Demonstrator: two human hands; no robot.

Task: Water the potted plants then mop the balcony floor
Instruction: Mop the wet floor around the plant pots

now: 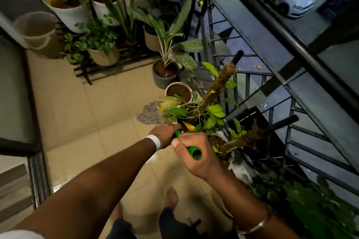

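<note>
No text, label, brand, number or sign is legible. The green mop handle (pixel 191 151) at five o'clock bears no readable marking. The white car (pixel 295 0) at two o'clock is too blurred to read.

I have only one view, a wide camera on the head. It faces forward and steeply down, tilted. The left hand (pixel 165 136) and right hand (pixel 196 156) are close, below centre; the beige tiled floor (pixel 68 103) is at left and the dark metal railing (pixel 275 25) at upper right.
</note>
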